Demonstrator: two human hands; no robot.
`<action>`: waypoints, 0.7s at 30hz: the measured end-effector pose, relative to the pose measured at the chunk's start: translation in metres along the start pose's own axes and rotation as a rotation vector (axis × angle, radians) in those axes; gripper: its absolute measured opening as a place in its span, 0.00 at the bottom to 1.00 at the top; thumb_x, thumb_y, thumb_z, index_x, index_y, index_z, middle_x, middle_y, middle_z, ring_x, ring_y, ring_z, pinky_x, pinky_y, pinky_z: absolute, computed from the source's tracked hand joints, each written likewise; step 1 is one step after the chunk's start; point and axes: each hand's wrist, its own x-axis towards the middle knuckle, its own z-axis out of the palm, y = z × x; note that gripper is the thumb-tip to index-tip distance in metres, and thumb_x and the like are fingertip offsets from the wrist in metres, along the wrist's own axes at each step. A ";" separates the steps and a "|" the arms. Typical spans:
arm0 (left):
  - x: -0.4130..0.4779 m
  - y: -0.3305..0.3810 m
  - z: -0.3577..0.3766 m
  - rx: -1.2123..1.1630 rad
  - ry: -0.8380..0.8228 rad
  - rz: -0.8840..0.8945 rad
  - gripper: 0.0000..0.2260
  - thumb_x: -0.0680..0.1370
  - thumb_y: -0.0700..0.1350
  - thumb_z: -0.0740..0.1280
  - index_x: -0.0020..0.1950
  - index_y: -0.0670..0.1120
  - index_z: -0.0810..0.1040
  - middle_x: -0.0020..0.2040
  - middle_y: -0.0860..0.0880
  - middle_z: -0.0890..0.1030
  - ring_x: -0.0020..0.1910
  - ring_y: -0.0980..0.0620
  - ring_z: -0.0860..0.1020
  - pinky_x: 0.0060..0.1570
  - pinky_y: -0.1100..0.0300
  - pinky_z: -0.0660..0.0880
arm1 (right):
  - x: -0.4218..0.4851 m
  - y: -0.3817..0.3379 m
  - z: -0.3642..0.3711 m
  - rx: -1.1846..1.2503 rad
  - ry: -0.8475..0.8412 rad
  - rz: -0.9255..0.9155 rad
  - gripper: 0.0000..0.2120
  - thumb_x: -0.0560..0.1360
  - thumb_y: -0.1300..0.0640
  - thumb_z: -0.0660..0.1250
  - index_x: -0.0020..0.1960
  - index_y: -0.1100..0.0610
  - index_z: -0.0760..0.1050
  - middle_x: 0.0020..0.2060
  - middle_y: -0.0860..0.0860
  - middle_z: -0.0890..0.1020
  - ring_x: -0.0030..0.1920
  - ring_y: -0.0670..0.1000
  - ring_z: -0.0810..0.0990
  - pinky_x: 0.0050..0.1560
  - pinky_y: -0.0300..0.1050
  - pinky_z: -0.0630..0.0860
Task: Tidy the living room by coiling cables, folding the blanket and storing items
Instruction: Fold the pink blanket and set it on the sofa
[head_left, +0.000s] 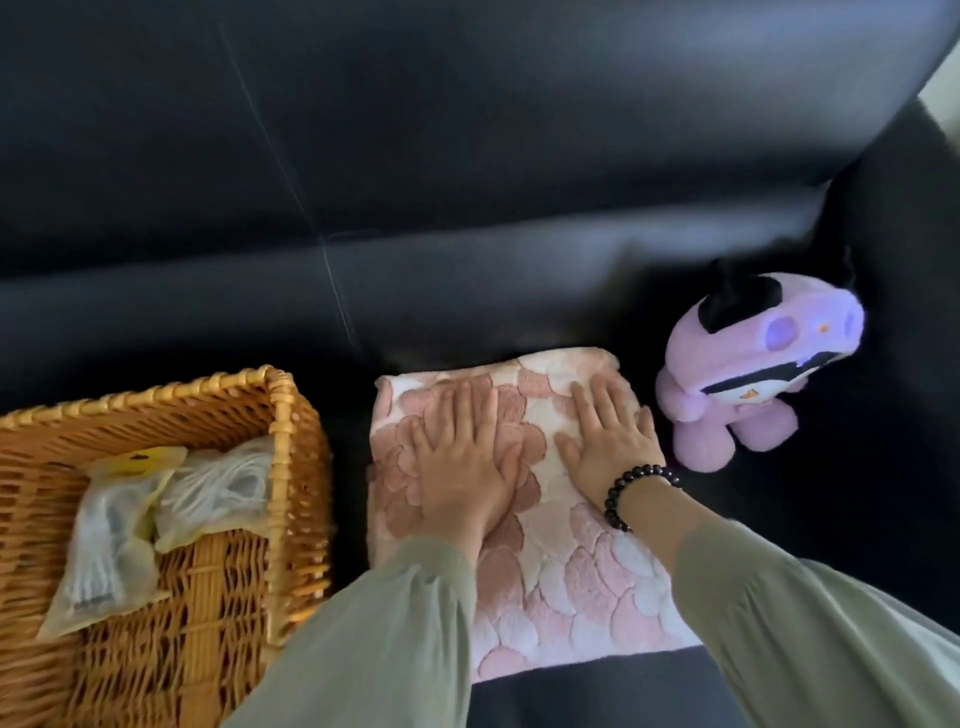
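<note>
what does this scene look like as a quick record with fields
surface: black sofa
blanket: pink, folded, lying on the sofa seat
left hand: flat on the blanket, fingers straight
right hand: flat on the blanket, bead bracelet at the wrist
basket: wicker, left of the blanket, holds two clear bags
plush toy: purple, right of the blanket

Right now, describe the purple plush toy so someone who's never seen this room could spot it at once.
Find the black sofa; on its seat lies a folded pink blanket. Just right of the blanket, by the sofa's corner, sits the plush toy. It alone is lilac and rounded, with black markings and stubby legs, unlike the wicker basket left of the blanket.
</note>
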 end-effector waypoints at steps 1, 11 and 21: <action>0.003 -0.001 0.003 0.003 0.007 0.005 0.30 0.79 0.62 0.32 0.77 0.50 0.46 0.78 0.44 0.60 0.77 0.43 0.57 0.72 0.35 0.54 | 0.002 -0.001 0.001 -0.009 0.005 0.003 0.31 0.80 0.41 0.43 0.77 0.51 0.35 0.77 0.51 0.38 0.76 0.52 0.36 0.74 0.57 0.41; -0.020 -0.008 -0.016 0.008 0.092 0.109 0.28 0.78 0.59 0.36 0.77 0.50 0.39 0.80 0.49 0.47 0.79 0.49 0.44 0.74 0.41 0.40 | -0.032 -0.008 -0.018 -0.028 0.088 -0.013 0.32 0.80 0.42 0.45 0.77 0.51 0.36 0.76 0.53 0.37 0.76 0.56 0.36 0.73 0.58 0.37; -0.050 -0.009 -0.015 0.121 -0.192 0.180 0.26 0.82 0.58 0.37 0.71 0.53 0.23 0.72 0.51 0.23 0.74 0.49 0.28 0.75 0.43 0.38 | -0.072 -0.003 0.026 -0.105 0.064 -0.099 0.32 0.74 0.42 0.31 0.76 0.52 0.34 0.77 0.54 0.40 0.77 0.54 0.39 0.74 0.58 0.43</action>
